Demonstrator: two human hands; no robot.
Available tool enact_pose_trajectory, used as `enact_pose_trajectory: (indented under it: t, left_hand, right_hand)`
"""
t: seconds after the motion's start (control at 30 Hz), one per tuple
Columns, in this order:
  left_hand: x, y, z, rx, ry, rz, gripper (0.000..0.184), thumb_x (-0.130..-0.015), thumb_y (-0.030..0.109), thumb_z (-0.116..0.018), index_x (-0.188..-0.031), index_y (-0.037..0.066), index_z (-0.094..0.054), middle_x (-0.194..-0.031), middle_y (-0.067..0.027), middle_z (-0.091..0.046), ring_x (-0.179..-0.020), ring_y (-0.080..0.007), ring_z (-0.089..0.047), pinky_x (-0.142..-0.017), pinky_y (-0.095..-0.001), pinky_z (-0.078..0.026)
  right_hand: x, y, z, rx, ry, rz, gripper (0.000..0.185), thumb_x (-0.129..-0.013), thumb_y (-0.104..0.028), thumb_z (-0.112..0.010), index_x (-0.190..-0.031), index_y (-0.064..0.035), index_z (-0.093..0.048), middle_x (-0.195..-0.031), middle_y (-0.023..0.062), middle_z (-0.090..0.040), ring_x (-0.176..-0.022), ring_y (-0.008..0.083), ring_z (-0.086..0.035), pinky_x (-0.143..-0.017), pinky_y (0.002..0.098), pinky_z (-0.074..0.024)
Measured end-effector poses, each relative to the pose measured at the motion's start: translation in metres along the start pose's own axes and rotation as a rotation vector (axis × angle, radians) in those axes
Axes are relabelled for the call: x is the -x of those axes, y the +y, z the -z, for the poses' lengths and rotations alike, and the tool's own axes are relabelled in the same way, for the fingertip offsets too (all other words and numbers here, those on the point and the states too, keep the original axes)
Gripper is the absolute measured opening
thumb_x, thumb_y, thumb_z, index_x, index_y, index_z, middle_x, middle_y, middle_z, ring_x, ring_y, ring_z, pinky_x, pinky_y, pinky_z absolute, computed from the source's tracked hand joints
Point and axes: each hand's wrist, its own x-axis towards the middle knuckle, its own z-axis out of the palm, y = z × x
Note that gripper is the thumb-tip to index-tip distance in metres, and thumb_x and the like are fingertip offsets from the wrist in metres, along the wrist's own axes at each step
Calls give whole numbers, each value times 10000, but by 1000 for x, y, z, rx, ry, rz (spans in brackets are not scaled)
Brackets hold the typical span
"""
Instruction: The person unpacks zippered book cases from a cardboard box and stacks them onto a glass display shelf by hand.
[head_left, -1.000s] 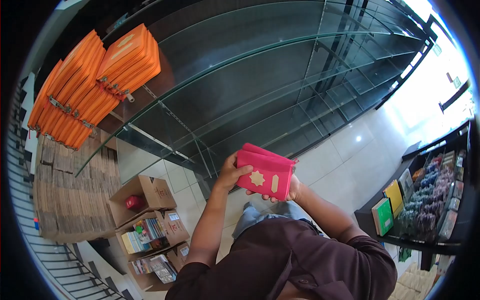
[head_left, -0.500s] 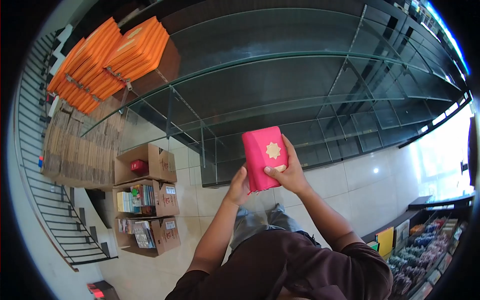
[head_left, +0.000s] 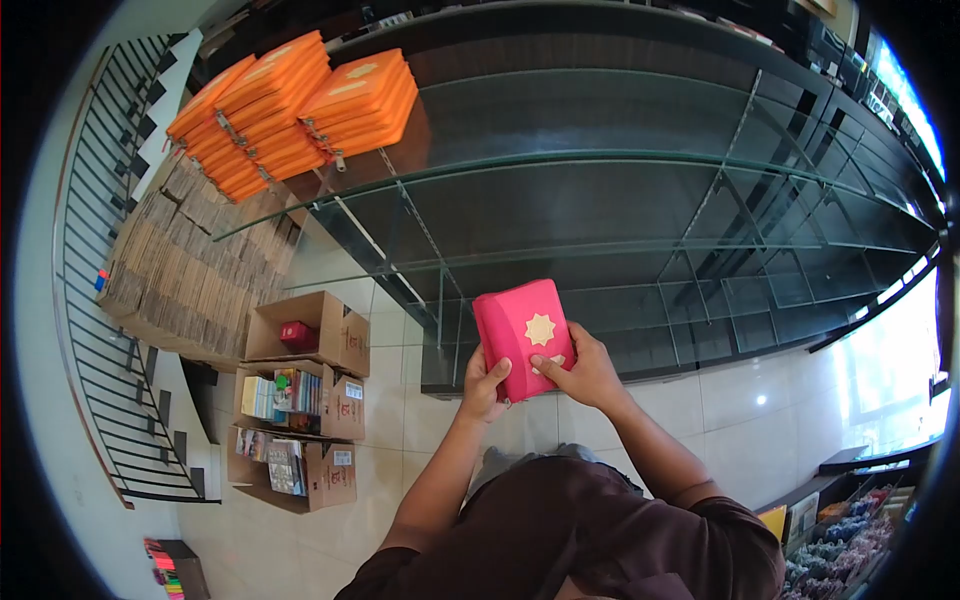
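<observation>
Behind the pink case (head_left: 522,325), some fingers of the left hand (head_left: 484,388) and right hand (head_left: 592,372) are hidden. Toward four o'clock, the packets (head_left: 842,545) are blurred and cut off. White glare (head_left: 892,345) hides detail near three o'clock; the books' (head_left: 298,392) titles, toward eight, are illegibly small.

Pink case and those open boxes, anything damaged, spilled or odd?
The pink case shows no visible damage, and nothing looks spilled. One mild oddity: the far box shows just a red item, while the middle box and near box are much fuller.
</observation>
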Motion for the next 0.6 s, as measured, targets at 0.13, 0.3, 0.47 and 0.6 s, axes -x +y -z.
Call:
enact_pose_trajectory:
  t: [0.13, 0.3, 0.47, 0.6]
  left_hand:
    - [5, 9, 19, -101, 82, -105, 606, -892, 294, -709, -1374, 54, -432, -1290, -99, -571, -1164, -230, -580, -971, -389, -499]
    - [17, 38, 39, 47, 192, -113, 445, -951, 231, -629, -1333, 65, -475, -1263, -83, -591, -1144, -229, -592, -961, -401, -505]
    - [45, 64, 62, 43, 227, -134, 412, -984, 208, -556, -1352, 52, -453, -1268, -108, -582, -1151, -245, -590, -959, -416, -507]
    - [74, 69, 90, -19, 269, -152, 406, -978, 208, -561, -1339, 51, -459, -1229, -104, -593, -1106, -234, -612, -933, -413, -522]
  right_hand:
    - [-9, -1, -4, -54, -87, -62, 448, -882, -220, -725, -1178, 36, -506, -1127, 149, -645, -1017, 152, -632, -857, 306, -513]
    - [-9, 5, -21, -441, -200, 35, 396, -935, -143, -666, -1210, -9, -415, -1038, 73, -621, -916, 101, -620, -763, 273, -532]
    - [-13, -35, -12, -564, -214, 121, 410, -934, -100, -645, -1243, -25, -387, -1005, 114, -655, -850, 123, -662, -615, 259, -575]
    - [-29, -119, 27, -563, -87, 321, 491, -938, -69, -615, -1336, -35, -330, -1019, 142, -668, -819, 201, -703, -554, 300, -591]
